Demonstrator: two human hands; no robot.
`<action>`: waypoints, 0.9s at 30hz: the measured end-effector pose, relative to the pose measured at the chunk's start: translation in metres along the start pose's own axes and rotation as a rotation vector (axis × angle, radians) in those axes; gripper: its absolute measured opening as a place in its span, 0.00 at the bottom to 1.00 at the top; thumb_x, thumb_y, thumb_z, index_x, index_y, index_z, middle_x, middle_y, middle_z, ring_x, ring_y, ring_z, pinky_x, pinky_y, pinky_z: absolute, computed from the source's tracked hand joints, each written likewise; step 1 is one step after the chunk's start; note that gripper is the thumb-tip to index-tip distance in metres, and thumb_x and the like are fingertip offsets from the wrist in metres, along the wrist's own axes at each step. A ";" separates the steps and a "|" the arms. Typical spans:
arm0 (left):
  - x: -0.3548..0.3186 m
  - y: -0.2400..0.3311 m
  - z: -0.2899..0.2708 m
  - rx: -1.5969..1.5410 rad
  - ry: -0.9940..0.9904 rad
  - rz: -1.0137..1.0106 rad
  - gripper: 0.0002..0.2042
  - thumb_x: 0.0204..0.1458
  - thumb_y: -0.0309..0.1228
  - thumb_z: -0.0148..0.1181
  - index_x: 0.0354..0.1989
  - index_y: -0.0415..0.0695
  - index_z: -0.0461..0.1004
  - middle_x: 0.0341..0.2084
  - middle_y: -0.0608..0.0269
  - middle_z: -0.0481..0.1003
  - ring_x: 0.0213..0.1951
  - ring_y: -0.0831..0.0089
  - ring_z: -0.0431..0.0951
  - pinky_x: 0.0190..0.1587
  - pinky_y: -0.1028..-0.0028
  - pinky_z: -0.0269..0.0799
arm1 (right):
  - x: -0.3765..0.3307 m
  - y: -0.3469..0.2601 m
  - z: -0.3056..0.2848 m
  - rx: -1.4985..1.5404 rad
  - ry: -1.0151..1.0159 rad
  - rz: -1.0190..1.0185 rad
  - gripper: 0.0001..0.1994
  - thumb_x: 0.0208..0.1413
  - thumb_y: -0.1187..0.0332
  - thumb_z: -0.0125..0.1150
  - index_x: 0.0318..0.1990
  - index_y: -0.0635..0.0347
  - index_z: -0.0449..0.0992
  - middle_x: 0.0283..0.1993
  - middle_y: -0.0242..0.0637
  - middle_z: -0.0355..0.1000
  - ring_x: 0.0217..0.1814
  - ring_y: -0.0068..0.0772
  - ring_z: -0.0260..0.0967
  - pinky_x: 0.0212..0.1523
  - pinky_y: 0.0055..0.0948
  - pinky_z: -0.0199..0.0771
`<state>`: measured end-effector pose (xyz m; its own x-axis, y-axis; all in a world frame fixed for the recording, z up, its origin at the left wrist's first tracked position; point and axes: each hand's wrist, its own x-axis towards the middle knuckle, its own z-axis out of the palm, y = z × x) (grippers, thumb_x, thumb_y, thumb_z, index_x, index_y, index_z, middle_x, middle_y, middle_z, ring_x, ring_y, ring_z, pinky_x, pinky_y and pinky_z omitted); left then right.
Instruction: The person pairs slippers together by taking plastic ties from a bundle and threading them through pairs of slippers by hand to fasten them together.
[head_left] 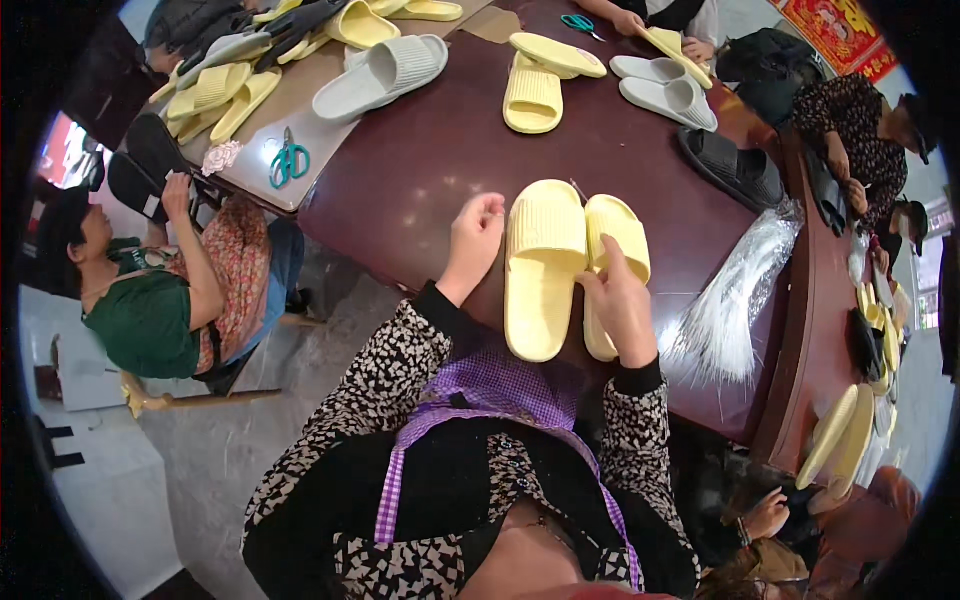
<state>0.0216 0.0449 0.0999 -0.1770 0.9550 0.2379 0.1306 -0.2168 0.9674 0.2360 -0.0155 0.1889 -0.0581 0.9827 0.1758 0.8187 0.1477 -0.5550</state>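
Head view, person's own hands and the table before them.

Item: left yellow slipper (pixel 540 290), on the near part of the dark red table (pixel 420 190), sole down, ribbed strap toward the far side.
Item: right yellow slipper (pixel 638 245), just beside the first, strap likewise far, partly covered by a hand.
Left hand (pixel 478 240): just left of the left yellow slipper, fingers loosely bent, nothing seen in them.
Right hand (pixel 622 305): over the right yellow slipper, index finger on its strap, thumb extended toward the gap between the two; whether it grips cannot be told.

Surroundings: bundle of thin clear strands (pixel 735 300), to the right; black slippers (pixel 730 165), farther right; grey slippers (pixel 675 98), far right; yellow pair (pixel 533 97), far centre, one lying across the other; large grey slipper (pixel 380 82), far left; teal-handled scissors (pixel 289 163), left, on a pale surface; second teal-handled scissors (pixel 580 25), far side; seated co-worker in a green top (pixel 150 315), left.
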 end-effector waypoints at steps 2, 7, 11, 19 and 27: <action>-0.004 0.002 0.013 0.087 -0.040 0.037 0.09 0.51 0.20 0.52 0.41 0.36 0.71 0.33 0.60 0.73 0.32 0.74 0.75 0.34 0.76 0.71 | 0.007 0.007 0.010 0.005 0.008 -0.048 0.24 0.49 0.69 0.61 0.55 0.60 0.64 0.33 0.49 0.73 0.33 0.46 0.73 0.32 0.37 0.71; 0.000 0.002 0.024 0.102 -0.090 0.061 0.08 0.53 0.22 0.52 0.41 0.36 0.71 0.33 0.59 0.75 0.34 0.73 0.76 0.37 0.75 0.72 | 0.021 0.034 0.028 -0.161 -0.065 -0.007 0.20 0.50 0.73 0.54 0.52 0.59 0.65 0.30 0.50 0.72 0.33 0.47 0.73 0.33 0.39 0.72; 0.001 0.003 0.021 -0.040 -0.105 -0.103 0.09 0.55 0.23 0.50 0.43 0.35 0.71 0.35 0.61 0.74 0.35 0.75 0.74 0.39 0.77 0.71 | 0.021 0.026 0.005 -0.090 -0.045 0.034 0.19 0.47 0.74 0.53 0.50 0.59 0.66 0.30 0.49 0.71 0.32 0.48 0.72 0.32 0.40 0.71; 0.000 0.013 0.015 -0.131 -0.168 -0.187 0.12 0.54 0.20 0.48 0.47 0.35 0.68 0.35 0.63 0.71 0.33 0.81 0.70 0.38 0.81 0.69 | 0.031 0.097 -0.114 0.830 0.419 0.611 0.14 0.56 0.69 0.54 0.49 0.59 0.72 0.37 0.34 0.71 0.38 0.24 0.68 0.38 0.27 0.70; 0.001 0.009 0.014 -0.136 -0.182 -0.182 0.11 0.57 0.22 0.48 0.48 0.36 0.68 0.36 0.64 0.71 0.34 0.81 0.70 0.39 0.81 0.69 | 0.008 0.211 -0.344 -1.093 0.648 0.627 0.19 0.59 0.59 0.51 0.52 0.61 0.69 0.41 0.45 0.76 0.40 0.36 0.75 0.40 0.33 0.74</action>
<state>0.0364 0.0471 0.1076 -0.0062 0.9986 0.0522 -0.0218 -0.0523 0.9984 0.6052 -0.0150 0.3529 0.4984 0.5834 0.6413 0.6509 -0.7404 0.1678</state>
